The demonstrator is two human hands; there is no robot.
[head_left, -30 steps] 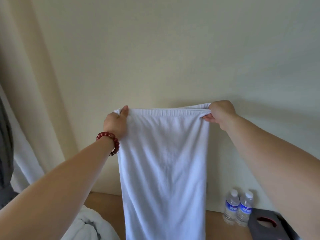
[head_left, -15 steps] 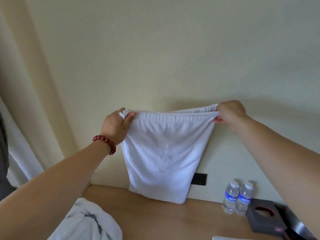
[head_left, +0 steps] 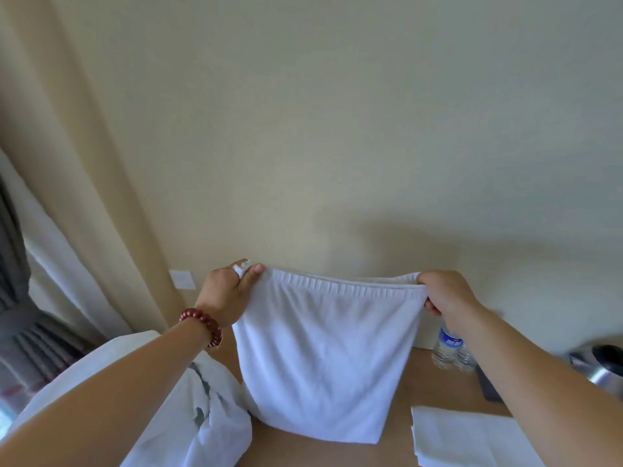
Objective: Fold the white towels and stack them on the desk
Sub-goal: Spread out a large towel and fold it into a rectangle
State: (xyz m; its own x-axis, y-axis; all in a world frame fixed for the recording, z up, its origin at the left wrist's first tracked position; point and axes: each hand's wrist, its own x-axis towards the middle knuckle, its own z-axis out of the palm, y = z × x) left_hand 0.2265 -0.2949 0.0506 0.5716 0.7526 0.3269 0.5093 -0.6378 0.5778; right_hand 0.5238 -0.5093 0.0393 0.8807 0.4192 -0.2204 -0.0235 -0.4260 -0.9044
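Left hand (head_left: 225,294): fingers curled round the top-left corner of the white terry-cloth towel (head_left: 323,358), thumb laid along the hem, a tuft of cloth poking out above the knuckles. Dark red beaded bracelet (head_left: 203,325) on that wrist.

Right hand (head_left: 446,293): fingers curled round the top-right corner of the same towel, pinching the hem.

Both hands are raised and well apart, so the top edge spans between them with a slight sag. The towel looks doubled over; a second layer shows behind the top edge. It hangs in front of the cream wall (head_left: 337,129), narrowing toward the bottom. Its lower edge is at the light wooden desk (head_left: 320,453); whether it touches the desk or hangs just above it, cannot tell.

On the desk, left of the hanging towel: rumpled heap of white towels (head_left: 209,416), partly under the left forearm. Right front: flat folded white towel (head_left: 465,439), partly covered by the right forearm.

Behind the right wrist, by the wall: two clear plastic water bottles with blue labels (head_left: 450,348), side by side. Far right: steel kettle with black top (head_left: 603,369). Left edge: beige curtain (head_left: 67,197), with grey patterned fabric (head_left: 20,315) beside it. White wall plate (head_left: 182,279) just left of the left hand.
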